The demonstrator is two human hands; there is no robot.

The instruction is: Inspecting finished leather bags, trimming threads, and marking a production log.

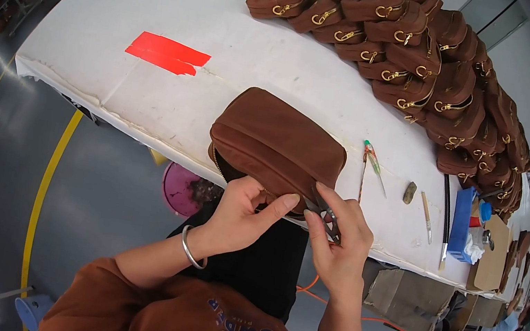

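Note:
A brown zippered pouch (pixel 277 136) lies at the table's near edge, its zipper side toward me and open at the left end. My left hand (pixel 246 215) is closed on the near edge of the pouch, thumb pressed on the front and fingers partly hidden in the opening. My right hand (pixel 344 235) grips small dark metal thread snips (pixel 326 219) between thumb and fingers. Their blades reach the pouch's near right corner, where the tips are hard to make out.
Many matching pouches (pixel 410 49) with gold zipper pulls are piled at the far right. A red strip (pixel 168 53) lies left on the white table (pixel 108 13). To the right are an awl-like tool (pixel 376 164), a brush (pixel 426 217) and a blue box (pixel 462 223). Below stands a pink bin (pixel 180 190).

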